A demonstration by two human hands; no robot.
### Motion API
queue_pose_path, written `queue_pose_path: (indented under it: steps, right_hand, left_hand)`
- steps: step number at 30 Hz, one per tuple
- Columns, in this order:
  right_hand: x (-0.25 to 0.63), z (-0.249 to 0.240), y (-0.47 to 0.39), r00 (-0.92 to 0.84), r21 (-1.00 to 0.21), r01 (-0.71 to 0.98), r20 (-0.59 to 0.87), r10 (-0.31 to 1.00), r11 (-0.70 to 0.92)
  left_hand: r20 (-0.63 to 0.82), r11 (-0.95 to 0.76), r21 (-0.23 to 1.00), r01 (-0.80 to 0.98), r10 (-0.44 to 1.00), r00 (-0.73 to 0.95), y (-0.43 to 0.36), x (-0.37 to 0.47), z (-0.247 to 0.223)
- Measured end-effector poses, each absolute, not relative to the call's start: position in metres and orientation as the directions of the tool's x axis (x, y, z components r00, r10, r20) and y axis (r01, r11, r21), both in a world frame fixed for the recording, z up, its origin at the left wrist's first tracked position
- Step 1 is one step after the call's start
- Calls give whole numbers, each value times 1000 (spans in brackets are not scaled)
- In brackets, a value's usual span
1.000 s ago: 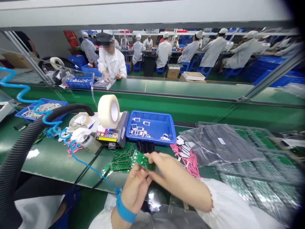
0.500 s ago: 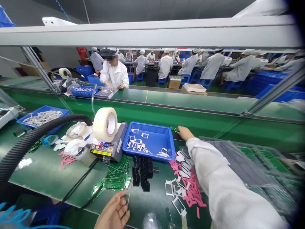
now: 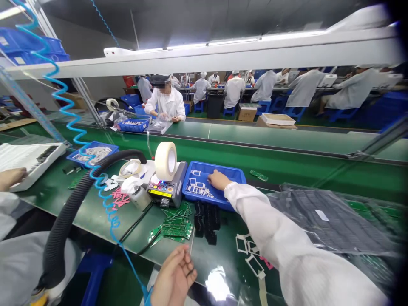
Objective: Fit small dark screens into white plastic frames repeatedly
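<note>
My right hand [image 3: 218, 180] reaches into the blue tray [image 3: 240, 175], its fingers bent down beside small white frames [image 3: 198, 187]; what its fingertips hold, if anything, is hidden. Palm up at the table's front edge, my left hand [image 3: 177, 272] has its fingers loosely curled and apart, with nothing visible in them. A pile of green circuit boards [image 3: 176, 225] lies just beyond it. Black parts [image 3: 208, 221] stand in rows in front of the tray. One green board [image 3: 259, 175] rests behind the tray, to its right.
A black hose [image 3: 66, 204] and a coiled blue air line [image 3: 76, 127] cross the left side. A tape roll [image 3: 165, 161] stands on a grey device [image 3: 168, 191]. Bagged dark sheets [image 3: 321, 221] lie right. A co-worker's hand [image 3: 12, 178] touches a white tray [image 3: 35, 170] at far left.
My right hand has left the green board behind the tray and moved left into the blue tray. My left hand stays palm up. The view has turned left, bringing in the co-worker's hand.
</note>
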State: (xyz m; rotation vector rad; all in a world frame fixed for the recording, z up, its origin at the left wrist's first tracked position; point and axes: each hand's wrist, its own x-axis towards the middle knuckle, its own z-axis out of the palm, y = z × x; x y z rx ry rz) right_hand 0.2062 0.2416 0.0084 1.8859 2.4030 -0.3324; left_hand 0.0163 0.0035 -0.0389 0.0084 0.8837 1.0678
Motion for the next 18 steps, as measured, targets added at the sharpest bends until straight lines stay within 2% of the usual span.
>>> queue_pose_path:
  steps: [5,10,13,18]
  right_hand:
    - [197,42,187,-378,-296,892,-75,923,341]
    - [167,46,63,-589,-520,699,-30,808,491]
    - [148,24,10,-558,-566,695,-34,829,444]
    - [135,-9,-21,-454,-577,739,-45,890,348]
  left_hand:
    - [-497,373,578,-726,866,49,-8,4,-28]
    - [-389,381,621,-686,909,152,-13,9,-28]
    - [-383,440,607,-661,892,242,-19,14,-32]
    - [-444,522,560,-644,845,298,-32,13,-41]
